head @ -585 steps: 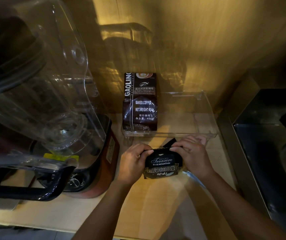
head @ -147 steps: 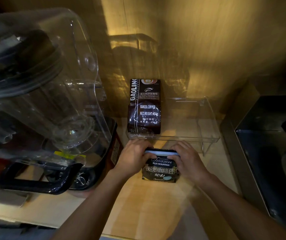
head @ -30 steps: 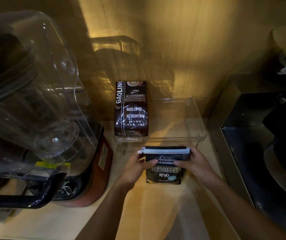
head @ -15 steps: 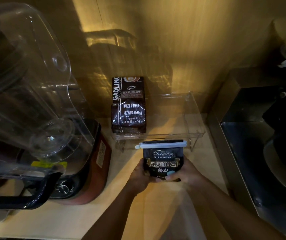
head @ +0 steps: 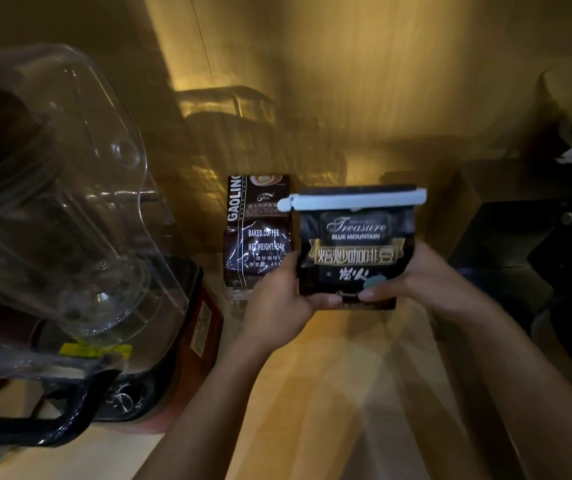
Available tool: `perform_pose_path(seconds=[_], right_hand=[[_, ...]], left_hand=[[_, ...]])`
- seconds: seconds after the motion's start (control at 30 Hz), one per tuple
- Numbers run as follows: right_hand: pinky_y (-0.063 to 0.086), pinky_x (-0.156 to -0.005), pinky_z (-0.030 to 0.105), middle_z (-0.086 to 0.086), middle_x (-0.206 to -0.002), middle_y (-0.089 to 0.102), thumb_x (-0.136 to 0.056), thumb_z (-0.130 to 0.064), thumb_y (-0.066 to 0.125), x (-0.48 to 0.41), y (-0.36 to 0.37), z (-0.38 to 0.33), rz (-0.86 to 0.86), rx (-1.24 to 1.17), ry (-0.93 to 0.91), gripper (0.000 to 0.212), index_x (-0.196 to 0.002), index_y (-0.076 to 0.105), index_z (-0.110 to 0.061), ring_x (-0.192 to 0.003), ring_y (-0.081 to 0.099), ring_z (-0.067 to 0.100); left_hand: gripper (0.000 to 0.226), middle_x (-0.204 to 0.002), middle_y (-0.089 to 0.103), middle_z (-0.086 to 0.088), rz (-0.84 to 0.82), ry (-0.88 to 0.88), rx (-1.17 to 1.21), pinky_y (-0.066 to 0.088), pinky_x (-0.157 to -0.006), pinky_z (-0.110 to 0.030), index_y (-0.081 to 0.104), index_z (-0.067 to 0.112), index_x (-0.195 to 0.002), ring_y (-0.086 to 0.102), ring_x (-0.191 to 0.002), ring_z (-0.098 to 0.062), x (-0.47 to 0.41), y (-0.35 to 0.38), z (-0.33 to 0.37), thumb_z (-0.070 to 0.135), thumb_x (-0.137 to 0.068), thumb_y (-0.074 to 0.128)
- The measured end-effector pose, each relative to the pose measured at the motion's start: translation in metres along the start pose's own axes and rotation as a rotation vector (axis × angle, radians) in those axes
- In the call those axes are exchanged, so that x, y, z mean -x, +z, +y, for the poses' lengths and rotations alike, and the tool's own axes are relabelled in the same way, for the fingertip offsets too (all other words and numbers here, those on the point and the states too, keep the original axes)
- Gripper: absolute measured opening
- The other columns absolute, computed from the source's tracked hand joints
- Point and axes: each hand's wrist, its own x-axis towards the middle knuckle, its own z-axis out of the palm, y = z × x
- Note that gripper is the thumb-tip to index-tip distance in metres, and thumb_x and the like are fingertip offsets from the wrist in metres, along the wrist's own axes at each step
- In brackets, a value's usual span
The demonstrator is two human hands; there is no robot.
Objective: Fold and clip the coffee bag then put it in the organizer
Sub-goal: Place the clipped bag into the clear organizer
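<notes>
Both hands (head: 315, 296) hold the clipped coffee bag (head: 354, 251) upright, apparently raised.

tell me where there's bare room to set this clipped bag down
Free: the wooden counter under both forearms, between the blender and the dark appliance. Crowded: the brown coffee bag stands just left of the held Treasure bag; room behind it is hidden.

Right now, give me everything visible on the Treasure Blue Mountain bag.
The Treasure Blue Mountain coffee bag is a small, glossy dark pouch with pale script, gold-framed Chinese characters and a teal dot near the bottom. A pale sealing clip runs across its top. It is held upright off the counter, the left hand and right hand gripping its lower corners, in front of the GAOLING bag.
</notes>
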Motion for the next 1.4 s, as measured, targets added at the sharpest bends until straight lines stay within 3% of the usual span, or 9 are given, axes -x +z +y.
perform_pose_path(seconds=[0.13, 0.23, 0.47, 0.67, 0.93, 1.07, 1.13, 1.27, 1.4], right_hand=[[0.049, -0.083, 0.031, 0.001, -0.106, 0.067, -0.050, 0.001, 0.082, -0.022, -0.017, -0.011, 0.023, 0.031, -0.045, 0.065, -0.105, 0.058, -0.023, -0.100, 0.062, 0.011], [0.050, -0.070, 0.016, -0.005, -0.096, 0.067, -0.049, 0.004, 0.081, -0.040, -0.019, 0.001, 0.101, 0.027, -0.029, 0.061, -0.095, 0.058, -0.029, -0.089, 0.063, 0.004], [0.043, -0.054, 0.000, -0.009, -0.092, 0.060, -0.055, 0.012, 0.076, -0.058, -0.010, 0.045, 0.226, -0.019, 0.025, 0.059, -0.099, 0.050, -0.018, -0.071, 0.058, -0.017], [0.046, -0.078, 0.025, 0.007, -0.108, 0.062, -0.058, 0.005, 0.078, -0.092, -0.017, 0.058, 0.272, 0.019, 0.043, 0.067, -0.117, 0.047, -0.006, -0.100, 0.059, 0.020], [0.050, -0.084, 0.038, -0.001, -0.106, 0.065, -0.058, -0.006, 0.080, -0.135, -0.020, 0.068, 0.329, 0.067, 0.013, 0.061, -0.109, 0.051, -0.023, -0.099, 0.061, 0.018], [0.050, -0.087, 0.052, -0.009, -0.100, 0.063, -0.068, 0.006, 0.068, -0.147, -0.018, 0.076, 0.401, -0.027, -0.004, 0.056, -0.094, 0.053, -0.041, -0.100, 0.059, 0.020], [0.051, -0.083, 0.050, -0.013, -0.098, 0.061, -0.073, 0.008, 0.061, -0.150, -0.016, 0.081, 0.445, 0.013, 0.004, 0.055, -0.092, 0.051, -0.043, -0.096, 0.058, 0.016], [0.040, -0.069, 0.030, 0.008, -0.105, 0.066, -0.078, -0.014, 0.066, -0.150, -0.014, 0.086, 0.498, 0.341, 0.066, 0.031, -0.103, 0.051, -0.023, -0.084, 0.055, 0.017], [0.050, -0.075, 0.039, 0.012, -0.103, 0.068, -0.079, -0.027, 0.064, -0.145, -0.014, 0.078, 0.481, 0.516, 0.153, 0.026, -0.101, 0.058, -0.017, -0.090, 0.061, 0.031]], left_hand=[[0.064, -0.111, 0.067, 0.000, 0.025, 0.024, 0.032, 0.051, -0.085, -0.039, 0.046, 0.022, -0.119, 0.060, -0.101, -0.021, -0.030, -0.002, 0.017, 0.026, -0.065, 0.080], [0.061, -0.114, 0.065, -0.008, 0.088, -0.006, 0.046, 0.049, -0.086, -0.038, 0.045, 0.014, -0.120, 0.059, -0.103, -0.027, -0.047, 0.013, 0.019, 0.013, -0.069, 0.077], [0.060, -0.124, 0.057, -0.010, 0.134, -0.136, 0.203, 0.040, -0.090, -0.030, 0.033, 0.017, -0.131, 0.051, -0.114, -0.023, -0.061, 0.054, 0.007, 0.001, -0.082, 0.062], [0.054, -0.128, 0.050, -0.011, 0.200, -0.181, 0.351, 0.041, -0.099, -0.044, 0.029, 0.023, -0.133, 0.048, -0.116, -0.024, -0.089, 0.062, 0.012, 0.014, -0.088, 0.058], [0.053, -0.129, 0.052, -0.012, 0.278, -0.281, 0.398, 0.042, -0.098, -0.041, 0.030, 0.022, -0.135, 0.049, -0.117, -0.028, -0.128, 0.062, 0.008, 0.019, -0.089, 0.057], [0.051, -0.129, 0.052, -0.012, 0.291, -0.288, 0.410, 0.042, -0.098, -0.039, 0.031, 0.025, -0.134, 0.049, -0.117, -0.028, -0.142, 0.059, 0.007, 0.018, -0.090, 0.056], [0.051, -0.129, 0.051, -0.014, 0.293, -0.297, 0.412, 0.043, -0.099, -0.047, 0.030, 0.027, -0.133, 0.049, -0.117, -0.029, -0.146, 0.059, 0.007, 0.018, -0.090, 0.055], [0.053, -0.130, 0.048, -0.018, 0.297, -0.332, 0.369, 0.042, -0.098, -0.046, 0.024, 0.022, -0.136, 0.048, -0.117, -0.032, -0.149, 0.061, 0.008, 0.018, -0.091, 0.052], [0.056, -0.130, 0.048, -0.020, 0.333, -0.362, 0.328, 0.042, -0.093, -0.039, 0.021, 0.016, -0.137, 0.048, -0.116, -0.034, -0.148, 0.061, 0.014, 0.019, -0.091, 0.053]])
